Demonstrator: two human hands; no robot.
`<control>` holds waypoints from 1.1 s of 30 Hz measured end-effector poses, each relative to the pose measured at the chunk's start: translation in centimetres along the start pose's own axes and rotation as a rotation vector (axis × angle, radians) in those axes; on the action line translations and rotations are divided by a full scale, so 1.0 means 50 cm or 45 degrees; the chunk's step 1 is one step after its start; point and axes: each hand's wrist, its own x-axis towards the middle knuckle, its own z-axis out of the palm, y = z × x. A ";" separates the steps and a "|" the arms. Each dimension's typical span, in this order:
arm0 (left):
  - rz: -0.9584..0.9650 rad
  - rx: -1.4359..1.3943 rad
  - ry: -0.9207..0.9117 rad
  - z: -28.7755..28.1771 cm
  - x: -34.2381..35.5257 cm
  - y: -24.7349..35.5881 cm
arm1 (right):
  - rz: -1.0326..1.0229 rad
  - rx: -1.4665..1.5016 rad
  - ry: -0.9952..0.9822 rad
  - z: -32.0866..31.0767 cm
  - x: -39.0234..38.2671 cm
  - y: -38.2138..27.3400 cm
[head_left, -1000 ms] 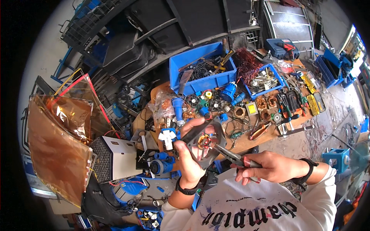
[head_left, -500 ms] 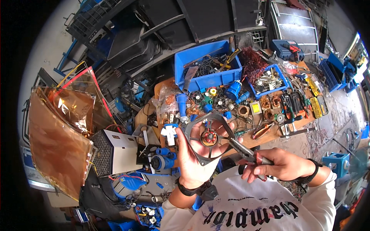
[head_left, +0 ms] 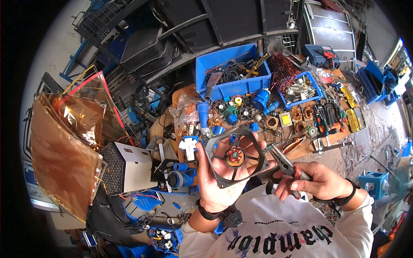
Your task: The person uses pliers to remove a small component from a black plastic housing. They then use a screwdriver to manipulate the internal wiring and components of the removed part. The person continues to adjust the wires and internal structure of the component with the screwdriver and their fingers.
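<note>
My left hand (head_left: pixel 217 189) holds a black square fan frame (head_left: pixel 211 160), palm beneath it and fingers showing behind the round opening. Bare copper windings (head_left: pixel 235 155) sit on the hub in its middle, joined to the frame by thin struts; no blades are on it. Closed around red-and-grey handles, my right hand (head_left: pixel 316 180) grips a pair of pliers (head_left: pixel 282 161). Their jaws stand slightly apart, pointing up and left, close beside the frame's right corner.
Beyond my hands is a wooden bench (head_left: pixel 282 152) crowded with parts. A large blue bin (head_left: pixel 241 89) of cables, a smaller blue tray (head_left: pixel 319 92) of metal pieces, copper coils (head_left: pixel 300 128) and hand tools lie there. A white box (head_left: pixel 133 167) stands left.
The pliers' jaws have come away from the frame's right edge and turned more upright. The fan frame has tilted slightly in my left hand.
</note>
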 end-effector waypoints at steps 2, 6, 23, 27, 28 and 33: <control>0.003 0.025 0.033 0.004 -0.006 0.002 | 0.017 -0.001 0.011 0.002 0.000 0.000; 0.044 0.069 0.040 -0.003 -0.012 0.001 | -0.046 -0.014 0.028 0.000 0.000 0.016; 0.526 1.072 0.070 0.002 -0.012 -0.044 | -0.448 -0.180 0.336 0.070 0.056 0.015; 0.535 1.089 0.098 0.007 -0.015 -0.044 | -0.425 -0.282 0.355 0.078 0.065 0.006; 0.530 1.088 0.098 0.006 -0.015 -0.043 | -0.422 -0.294 0.365 0.077 0.066 0.006; 0.551 1.186 0.117 0.002 -0.018 -0.038 | -0.475 -0.325 0.341 0.078 0.072 0.009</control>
